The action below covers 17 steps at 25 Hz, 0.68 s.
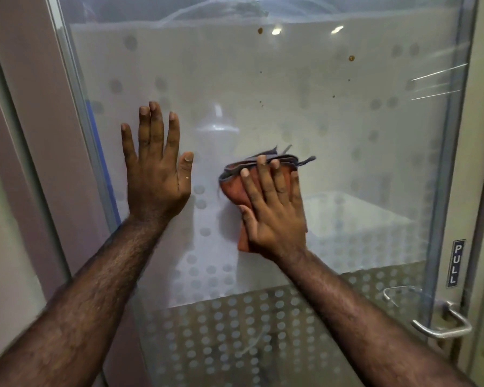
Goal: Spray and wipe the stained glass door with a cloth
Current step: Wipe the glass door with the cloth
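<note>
A frosted glass door (333,129) with a dotted pattern fills the view. Brown stain spots (351,58) dot its upper right, with another spot (260,31) near the top. My right hand (274,210) presses a folded orange cloth with a grey edge (235,188) flat against the glass at mid-height. My left hand (155,166) lies flat on the glass to the left of the cloth, fingers spread, holding nothing. No spray bottle is in my hands; a pale bottle shape (217,129) shows blurred behind the glass.
A metal door handle (442,322) sits at the lower right, below a "PULL" sign (456,263). The door's left frame (76,113) runs diagonally beside a grey wall (9,191). Blurred white surfaces show through the glass.
</note>
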Tool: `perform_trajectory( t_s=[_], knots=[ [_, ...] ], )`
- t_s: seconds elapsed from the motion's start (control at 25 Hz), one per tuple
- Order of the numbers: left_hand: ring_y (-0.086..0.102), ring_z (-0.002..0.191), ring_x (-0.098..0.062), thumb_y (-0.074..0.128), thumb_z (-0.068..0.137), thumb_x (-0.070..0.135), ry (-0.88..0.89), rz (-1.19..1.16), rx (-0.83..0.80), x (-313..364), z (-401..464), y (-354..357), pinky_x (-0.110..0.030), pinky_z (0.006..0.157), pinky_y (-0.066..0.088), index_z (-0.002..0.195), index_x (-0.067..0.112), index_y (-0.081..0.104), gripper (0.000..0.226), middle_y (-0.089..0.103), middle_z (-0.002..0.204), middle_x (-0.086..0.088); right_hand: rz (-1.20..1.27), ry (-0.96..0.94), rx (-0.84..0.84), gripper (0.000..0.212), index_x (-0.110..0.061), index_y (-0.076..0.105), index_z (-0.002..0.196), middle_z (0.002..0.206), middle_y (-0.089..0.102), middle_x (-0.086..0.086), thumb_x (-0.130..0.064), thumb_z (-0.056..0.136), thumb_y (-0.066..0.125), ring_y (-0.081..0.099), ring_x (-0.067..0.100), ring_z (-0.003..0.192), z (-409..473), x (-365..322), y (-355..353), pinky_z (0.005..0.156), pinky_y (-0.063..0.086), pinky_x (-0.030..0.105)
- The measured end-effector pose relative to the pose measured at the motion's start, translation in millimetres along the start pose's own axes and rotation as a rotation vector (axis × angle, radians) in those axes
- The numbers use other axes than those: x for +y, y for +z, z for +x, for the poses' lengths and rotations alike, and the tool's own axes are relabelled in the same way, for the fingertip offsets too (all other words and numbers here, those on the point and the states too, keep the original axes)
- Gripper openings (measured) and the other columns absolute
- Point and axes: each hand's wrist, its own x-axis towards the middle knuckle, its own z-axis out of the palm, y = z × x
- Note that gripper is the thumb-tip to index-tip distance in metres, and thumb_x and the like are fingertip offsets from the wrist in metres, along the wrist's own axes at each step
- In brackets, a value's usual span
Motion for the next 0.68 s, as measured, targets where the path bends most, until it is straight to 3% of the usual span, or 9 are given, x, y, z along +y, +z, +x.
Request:
perform_trajectory(
  t_s=[0.2,0.36,0.52,0.68],
  knots=[
    [0.0,0.169,-0.035,0.026,0.114,0.042,-0.011,-0.002,0.001,1.6,-1.2,1.2,-0.064,0.135,0.002,0.173,0.013,0.007,0.068,0.001,0.181,-0.018,-0.07,0.271,0.103,0.063,-0.016,0.028,0.171,0.179,0.02,0.02,-0.039,0.113,0.037,0.014,0.042,0.167,36.4,71.3,-10.3,0.133,0.014,0.066],
    [0.0,0.169,-0.036,0.023,0.114,0.043,-0.007,0.006,0.0,2.6,-1.3,1.1,-0.065,0.134,0.003,0.173,0.011,0.008,0.069,0.001,0.18,-0.02,-0.098,0.387,0.165,0.063,-0.018,0.023,0.173,0.18,0.017,0.018,-0.044,0.115,0.03,0.013,0.038,0.168,111.1,73.4,-20.0,0.134,0.014,0.062],
    [-0.001,0.169,-0.036,0.025,0.113,0.041,-0.003,0.014,-0.002,2.4,-1.2,2.5,-0.064,0.135,0.002,0.173,0.011,0.008,0.069,0.001,0.18,-0.02,-0.085,0.162,0.134,0.064,-0.021,0.028,0.172,0.18,0.021,0.017,-0.048,0.114,0.034,0.016,0.04,0.167,142.3,14.3,-19.1,0.133,0.016,0.064],
    [0.001,0.168,-0.036,0.029,0.114,0.04,0.009,0.004,0.013,0.2,-0.8,2.9,-0.065,0.134,0.003,0.173,0.011,0.009,0.069,0.003,0.18,-0.02,-0.035,-0.075,0.037,0.063,-0.02,0.03,0.171,0.179,0.022,0.016,-0.047,0.115,0.037,0.015,0.038,0.168,102.4,-15.9,-14.3,0.134,0.014,0.063]
  ],
)
